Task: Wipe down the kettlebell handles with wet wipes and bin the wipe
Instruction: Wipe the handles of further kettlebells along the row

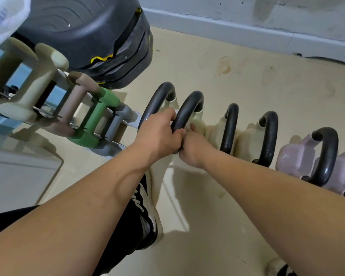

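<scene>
Cream-coloured floor (237, 216) fills most of the view, meeting a grey skirting board (247, 30) along its far edge. On the floor stands a row of kettlebells running from centre to the right edge, each with a black arched handle: four with cream bodies, then a lilac kettlebell (299, 156) at the right.

Both bare forearms reach in from the bottom edge and meet at the second kettlebell handle (189, 108). Left hand (159, 134) has its fingers curled closed around the near, lower part of this handle. Right hand (191, 148) sits just beside and touching the left, its fingers bent in against the cream body below the handle; a wipe may be under them, but the grip hides it, so I cannot tell what this hand holds.

First kettlebell handle (157, 100) arches just to the left of the hands. Beyond it, toward the floor's left edge, a rack of dumbbells (48, 100) holds cream, tan, green and grey pairs. Behind the rack sits a dark stepped platform (92, 36). A black and white shoe (145, 212) rests on the floor below the arms.
</scene>
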A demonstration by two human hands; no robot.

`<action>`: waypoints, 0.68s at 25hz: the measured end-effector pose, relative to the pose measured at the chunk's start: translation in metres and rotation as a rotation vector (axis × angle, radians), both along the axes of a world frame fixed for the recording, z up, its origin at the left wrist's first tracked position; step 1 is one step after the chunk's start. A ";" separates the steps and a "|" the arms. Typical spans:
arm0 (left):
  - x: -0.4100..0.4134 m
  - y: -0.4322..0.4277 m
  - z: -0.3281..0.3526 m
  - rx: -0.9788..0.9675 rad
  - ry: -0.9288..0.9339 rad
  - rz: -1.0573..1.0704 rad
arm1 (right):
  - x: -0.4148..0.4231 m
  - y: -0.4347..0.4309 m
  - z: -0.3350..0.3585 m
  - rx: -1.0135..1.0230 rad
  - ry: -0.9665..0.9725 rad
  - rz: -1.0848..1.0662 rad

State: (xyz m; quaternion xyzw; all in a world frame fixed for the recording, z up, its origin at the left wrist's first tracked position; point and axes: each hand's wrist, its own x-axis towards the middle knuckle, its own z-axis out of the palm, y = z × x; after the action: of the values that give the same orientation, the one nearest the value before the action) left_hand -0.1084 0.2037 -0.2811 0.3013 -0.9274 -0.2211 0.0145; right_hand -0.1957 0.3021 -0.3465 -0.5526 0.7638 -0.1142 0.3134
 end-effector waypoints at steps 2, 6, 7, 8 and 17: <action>0.002 0.001 -0.001 -0.004 0.030 -0.011 | 0.007 0.013 0.001 -0.071 -0.081 -0.004; 0.004 0.008 -0.001 -0.022 0.063 0.009 | 0.004 0.001 -0.003 -0.057 -0.030 -0.140; 0.005 0.009 -0.002 -0.032 0.078 0.015 | 0.001 -0.007 -0.008 -0.005 0.039 -0.174; 0.006 0.010 -0.003 -0.033 0.089 0.018 | -0.003 -0.014 -0.013 0.052 0.126 -0.179; 0.011 0.011 0.010 0.193 -0.034 0.135 | 0.035 0.024 0.012 -0.168 0.102 -0.273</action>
State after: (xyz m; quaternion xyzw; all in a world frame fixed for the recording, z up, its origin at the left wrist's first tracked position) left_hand -0.0973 0.2150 -0.2712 0.3669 -0.8794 -0.3029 -0.0156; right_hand -0.1607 0.3266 -0.3345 -0.4733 0.8344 -0.1908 0.2084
